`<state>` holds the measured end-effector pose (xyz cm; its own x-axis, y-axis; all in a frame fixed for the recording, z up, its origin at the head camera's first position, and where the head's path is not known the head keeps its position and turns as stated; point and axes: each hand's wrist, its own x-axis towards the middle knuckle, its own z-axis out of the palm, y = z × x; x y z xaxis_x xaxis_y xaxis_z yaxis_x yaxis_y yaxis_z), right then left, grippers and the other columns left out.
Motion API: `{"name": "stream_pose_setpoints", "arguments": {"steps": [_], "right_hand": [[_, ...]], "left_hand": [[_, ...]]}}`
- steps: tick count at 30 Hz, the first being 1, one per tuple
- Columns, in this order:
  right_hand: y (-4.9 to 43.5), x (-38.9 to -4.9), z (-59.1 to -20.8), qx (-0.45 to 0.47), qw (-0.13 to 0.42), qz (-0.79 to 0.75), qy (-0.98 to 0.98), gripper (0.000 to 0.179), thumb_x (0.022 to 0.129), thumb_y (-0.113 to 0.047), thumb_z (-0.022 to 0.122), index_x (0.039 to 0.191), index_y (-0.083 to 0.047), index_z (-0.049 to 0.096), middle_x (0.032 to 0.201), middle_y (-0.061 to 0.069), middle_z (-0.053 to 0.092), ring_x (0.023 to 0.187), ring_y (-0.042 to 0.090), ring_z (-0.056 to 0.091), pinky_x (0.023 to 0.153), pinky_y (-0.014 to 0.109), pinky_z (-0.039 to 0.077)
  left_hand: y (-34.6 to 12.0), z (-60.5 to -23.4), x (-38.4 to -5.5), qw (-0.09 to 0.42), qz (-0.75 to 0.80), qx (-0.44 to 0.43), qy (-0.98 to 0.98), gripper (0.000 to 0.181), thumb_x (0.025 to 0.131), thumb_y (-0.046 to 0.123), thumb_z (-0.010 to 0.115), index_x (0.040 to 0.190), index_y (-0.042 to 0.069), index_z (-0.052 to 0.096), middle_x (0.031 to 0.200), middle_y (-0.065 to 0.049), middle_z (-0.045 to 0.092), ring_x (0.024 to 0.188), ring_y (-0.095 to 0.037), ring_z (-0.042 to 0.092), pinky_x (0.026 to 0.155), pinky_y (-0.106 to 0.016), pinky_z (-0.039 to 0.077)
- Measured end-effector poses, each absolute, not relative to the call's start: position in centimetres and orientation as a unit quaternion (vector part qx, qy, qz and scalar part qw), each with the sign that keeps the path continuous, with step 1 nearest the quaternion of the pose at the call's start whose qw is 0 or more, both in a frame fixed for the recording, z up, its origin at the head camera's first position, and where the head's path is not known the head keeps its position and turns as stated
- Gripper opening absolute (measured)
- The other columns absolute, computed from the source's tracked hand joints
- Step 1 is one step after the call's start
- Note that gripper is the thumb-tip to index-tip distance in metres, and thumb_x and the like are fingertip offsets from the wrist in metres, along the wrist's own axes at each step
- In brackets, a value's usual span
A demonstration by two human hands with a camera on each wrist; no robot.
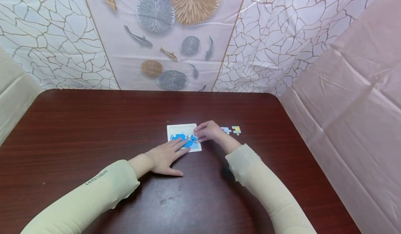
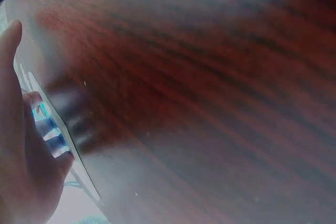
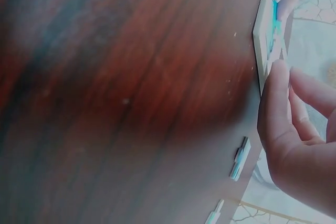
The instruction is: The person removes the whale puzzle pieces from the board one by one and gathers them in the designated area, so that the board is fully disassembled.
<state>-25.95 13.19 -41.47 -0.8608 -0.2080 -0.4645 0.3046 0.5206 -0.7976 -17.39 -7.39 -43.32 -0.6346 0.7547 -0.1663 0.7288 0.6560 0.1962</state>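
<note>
A small jigsaw puzzle in a white tray (image 1: 183, 126) lies on the table, its joined pieces showing a blue picture (image 1: 179, 136). My left hand (image 1: 167, 156) rests on the tray's lower left part with fingers spread and straight, the thumb out on the table. In the left wrist view, the fingertips (image 2: 67, 160) lie over the tray's edge. My right hand (image 1: 208, 131) is at the tray's right side. Its thumb and fingers pinch a puzzle piece (image 1: 195, 139) at the right end of the blue picture, partly hidden by the fingertips.
Two loose puzzle pieces lie right of the right hand: a pale one (image 1: 225, 130), partly behind the wrist, and one with a yellow pattern (image 1: 236, 129). The dark wooden table (image 1: 94, 122) ends at a patterned curtain (image 1: 172, 53) behind.
</note>
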Motion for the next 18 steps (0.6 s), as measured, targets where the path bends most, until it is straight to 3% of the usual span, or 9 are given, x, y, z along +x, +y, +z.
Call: {"name": "stream_pose_setpoints", "arguments": {"steps": [18], "right_hand": [[16.8, -26.2, -40.9, 0.047, 0.268, -0.507, 0.818, 0.026, 0.089, -0.005, 0.060, 0.113, 0.004, 0.064, 0.117, 0.020, 0.063, 0.076, 0.015, 0.064, 0.073, 0.033, 0.058]], "left_hand": [[-7.5, -43.3, -17.3, 0.107, 0.062, 0.416, 0.901, 0.082, 0.086, 0.062, 0.049, 0.148, 0.013, 0.028, 0.155, -0.014, 0.020, 0.144, -0.033, 0.017, 0.116, -0.044, 0.021]]}}
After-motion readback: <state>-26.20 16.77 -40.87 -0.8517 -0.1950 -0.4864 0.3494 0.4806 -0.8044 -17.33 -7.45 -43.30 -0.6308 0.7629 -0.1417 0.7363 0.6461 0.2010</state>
